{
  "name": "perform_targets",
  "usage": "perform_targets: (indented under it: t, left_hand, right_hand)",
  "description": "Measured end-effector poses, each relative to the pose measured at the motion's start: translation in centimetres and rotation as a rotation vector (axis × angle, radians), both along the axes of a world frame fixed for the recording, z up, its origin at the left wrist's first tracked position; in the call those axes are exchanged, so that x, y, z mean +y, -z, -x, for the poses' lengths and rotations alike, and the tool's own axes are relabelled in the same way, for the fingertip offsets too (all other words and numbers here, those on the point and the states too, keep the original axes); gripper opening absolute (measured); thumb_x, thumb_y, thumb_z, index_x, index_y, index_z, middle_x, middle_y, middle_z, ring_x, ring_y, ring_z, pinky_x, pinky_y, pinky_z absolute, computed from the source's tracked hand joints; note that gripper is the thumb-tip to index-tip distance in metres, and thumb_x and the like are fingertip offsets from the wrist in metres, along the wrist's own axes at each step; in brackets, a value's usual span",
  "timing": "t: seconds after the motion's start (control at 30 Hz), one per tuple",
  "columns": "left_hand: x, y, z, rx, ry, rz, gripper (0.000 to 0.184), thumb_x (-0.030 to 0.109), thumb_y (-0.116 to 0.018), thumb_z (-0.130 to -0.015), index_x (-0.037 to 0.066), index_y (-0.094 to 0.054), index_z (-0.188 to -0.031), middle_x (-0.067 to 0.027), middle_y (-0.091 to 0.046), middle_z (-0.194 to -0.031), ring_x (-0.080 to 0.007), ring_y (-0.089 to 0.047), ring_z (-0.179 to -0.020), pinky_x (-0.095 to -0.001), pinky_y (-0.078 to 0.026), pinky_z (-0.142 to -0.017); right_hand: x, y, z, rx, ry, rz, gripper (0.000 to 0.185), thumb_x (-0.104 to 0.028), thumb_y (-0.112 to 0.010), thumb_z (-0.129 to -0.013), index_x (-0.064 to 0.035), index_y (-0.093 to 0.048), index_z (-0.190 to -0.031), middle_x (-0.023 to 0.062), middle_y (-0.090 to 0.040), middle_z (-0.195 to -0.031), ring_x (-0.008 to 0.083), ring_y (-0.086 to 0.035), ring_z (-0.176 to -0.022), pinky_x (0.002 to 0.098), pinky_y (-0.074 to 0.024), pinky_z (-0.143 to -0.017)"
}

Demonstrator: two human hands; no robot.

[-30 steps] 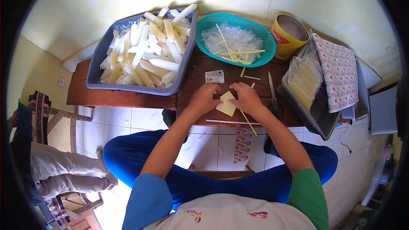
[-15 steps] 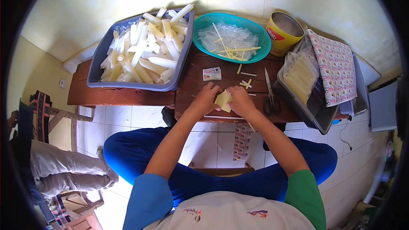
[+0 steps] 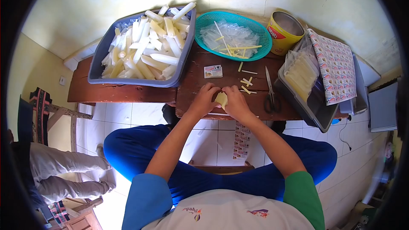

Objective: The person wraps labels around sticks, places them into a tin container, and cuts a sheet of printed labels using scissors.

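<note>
Two hands of mine close on one pale yellow paper-like piece, near the table's front edge. My left hand pinches it from the 9 o'clock side and my right hand from the 3 o'clock side, fingertips curled in so that I can't make out each contact.

As I judge it, the risk is in the grip: if one hand pulls or presses harder than the other, the piece may crease crooked, or tear if it is thin. Should my fingertips slip, it could slide off toward 6 o'clock, since the edge is so near, and land on the floor.

What shows of it narrows toward 6 o'clock, toward me, and that visible part runs roughly from 12 to 6. My fingers cover its sides, so I can't be sure of its full long axis.

Around it, a small stack of printed labels lies at 11 o'clock, short yellow strips lie crossed at 2, and the black-handled scissors lie at 3, blades toward 12. Farther off, the green mesh basket sits at 12.
</note>
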State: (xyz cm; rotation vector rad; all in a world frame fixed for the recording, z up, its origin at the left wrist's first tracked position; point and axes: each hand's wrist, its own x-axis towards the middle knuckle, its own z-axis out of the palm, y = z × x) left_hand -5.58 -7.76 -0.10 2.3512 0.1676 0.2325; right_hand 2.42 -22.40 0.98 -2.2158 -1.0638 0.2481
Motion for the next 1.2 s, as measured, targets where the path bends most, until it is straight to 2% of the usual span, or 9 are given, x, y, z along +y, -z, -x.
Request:
perform_targets:
  t: [0.07,0.2,0.43,0.5,0.83,1.0,1.07,1.2]
  left_hand:
    - [-0.1,0.1,0.2,-0.002,-0.012,-0.011,0.056,0.008,-0.080,-0.058,0.005,-0.061,-0.110,-0.0130,-0.052,-0.116,-0.0329,-0.049,-0.111,-0.0389,-0.042,-0.096]
    - [-0.5,-0.1,0.5,0.005,-0.034,-0.064,0.052,0.009,-0.080,-0.058,0.005,-0.063,-0.107,-0.0119,-0.053,-0.115,-0.0321,-0.049,-0.112,-0.0396,-0.042,-0.095]
    - [-0.8,0.5,0.8,-0.020,-0.059,-0.105,0.051,0.009,-0.081,-0.058,0.006,-0.063,-0.106,-0.0110,-0.053,-0.115,-0.0312,-0.050,-0.109,-0.0397,-0.042,-0.094]
    - [-0.9,0.7,0.7,-0.036,-0.101,-0.050,0.050,0.008,-0.082,-0.056,0.008,-0.064,-0.103,-0.0102,-0.053,-0.115,-0.0307,-0.049,-0.110,-0.0400,-0.042,-0.094]
    - [-1.0,1.2,0.7,-0.058,-0.124,0.020,0.046,0.006,-0.081,-0.056,0.010,-0.063,-0.098,-0.0080,-0.052,-0.118,-0.0298,-0.049,-0.110,-0.0400,-0.039,-0.095]
    - [-0.8,1.7,0.8,-0.120,-0.071,0.045,0.042,0.007,-0.080,-0.058,0.012,-0.063,-0.095,-0.0034,-0.058,-0.107,-0.0263,-0.051,-0.107,-0.0411,-0.037,-0.091]
    - [-0.8,1.6,0.9,-0.109,-0.068,0.056,0.041,0.007,-0.080,-0.058,0.012,-0.062,-0.095,-0.0036,-0.059,-0.105,-0.0261,-0.052,-0.106,-0.0408,-0.037,-0.090]
    - [-1.1,1.3,1.0,-0.089,-0.105,0.105,0.045,0.007,-0.080,-0.059,0.011,-0.059,-0.098,-0.0040,-0.059,-0.103,-0.0268,-0.052,-0.105,-0.0408,-0.036,-0.091]
  right_hand:
    - [0.1,-0.3,0.3,0.081,0.055,0.004,0.046,0.002,-0.069,-0.067,-0.0039,-0.056,-0.111,0.0203,-0.052,-0.106,0.0414,-0.055,-0.097,0.0447,-0.0463,-0.083]
    - [0.1,0.5,0.2,0.078,0.076,-0.019,0.045,-0.001,-0.070,-0.068,-0.0050,-0.055,-0.110,0.0198,-0.051,-0.108,0.0414,-0.055,-0.097,0.0446,-0.0461,-0.083]
    - [0.2,1.3,0.0,0.151,0.044,-0.096,0.048,0.005,-0.065,-0.065,0.0005,-0.055,-0.112,0.0201,-0.057,-0.101,0.0381,-0.057,-0.099,0.0434,-0.0465,-0.083]
    - [0.1,1.4,0.0,0.145,0.050,-0.109,0.049,0.006,-0.064,-0.065,0.0017,-0.055,-0.113,0.0206,-0.059,-0.100,0.0374,-0.057,-0.099,0.0425,-0.0465,-0.084]
    - [0.1,1.4,0.0,0.073,0.026,-0.069,0.053,0.001,-0.071,-0.064,0.0010,-0.055,-0.115,0.0188,-0.059,-0.104,0.0370,-0.056,-0.102,0.0416,-0.0460,-0.086]
    - [0.2,1.5,-0.7,0.061,0.018,-0.108,0.052,-0.001,-0.073,-0.064,-0.0001,-0.058,-0.114,0.0182,-0.060,-0.104,0.0353,-0.058,-0.097,0.0396,-0.0477,-0.084]
    - [0.2,1.1,-1.5,0.246,-0.017,-0.139,0.039,0.001,-0.065,-0.068,0.0025,-0.061,-0.107,0.0206,-0.062,-0.102,0.0377,-0.058,-0.097,0.0420,-0.0468,-0.085]
    - [0.4,1.5,-2.0,0.276,0.007,-0.160,0.035,0.005,-0.058,-0.067,0.0036,-0.063,-0.102,0.0206,-0.064,-0.099,0.0371,-0.059,-0.097,0.0417,-0.0475,-0.084]
